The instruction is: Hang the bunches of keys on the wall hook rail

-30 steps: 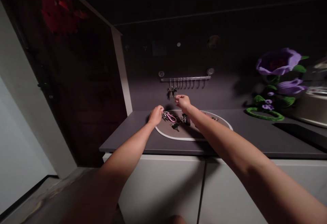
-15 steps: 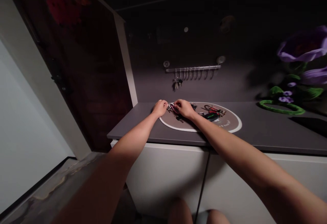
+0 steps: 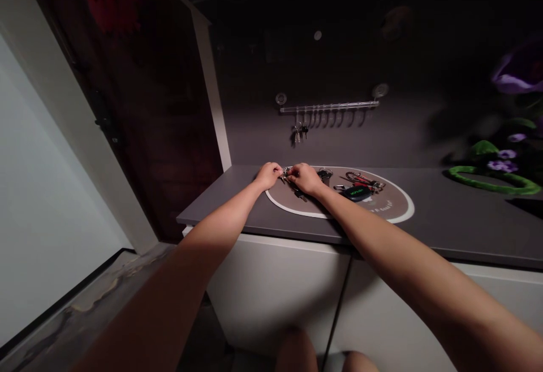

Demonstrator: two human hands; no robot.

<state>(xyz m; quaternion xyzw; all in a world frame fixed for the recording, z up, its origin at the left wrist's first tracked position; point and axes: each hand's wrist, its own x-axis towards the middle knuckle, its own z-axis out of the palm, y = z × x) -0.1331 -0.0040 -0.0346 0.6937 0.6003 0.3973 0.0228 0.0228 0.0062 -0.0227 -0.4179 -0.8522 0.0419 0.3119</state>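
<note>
My left hand (image 3: 270, 176) is pinched on a metal key ring (image 3: 285, 172) with keys, at the left end of a brown oval mat (image 3: 280, 195). Close beside it, my right hand (image 3: 304, 178) has its fingertips closed on the same small bunch. The fingers partly hide what they grip. Just below the right hand lies a black-headed key (image 3: 299, 193) on the mat. Farther right on the mat are a black oval pouch (image 3: 357, 193) with green lettering, a red key bundle (image 3: 360, 181) and a dark key bunch (image 3: 325, 173).
A clear rail (image 3: 331, 107) with several hooks is fixed to the wall, and keys (image 3: 298, 132) hang at its left end. Purple flowers with a green ring base (image 3: 492, 182) stand at the right of the grey counter (image 3: 441, 213). A dark door (image 3: 169, 134) is at the left.
The view has shifted slightly, so the rail and mat appear farther right. Both hands stay together at the key ring; the pink piece seen between them before is now hidden.
</note>
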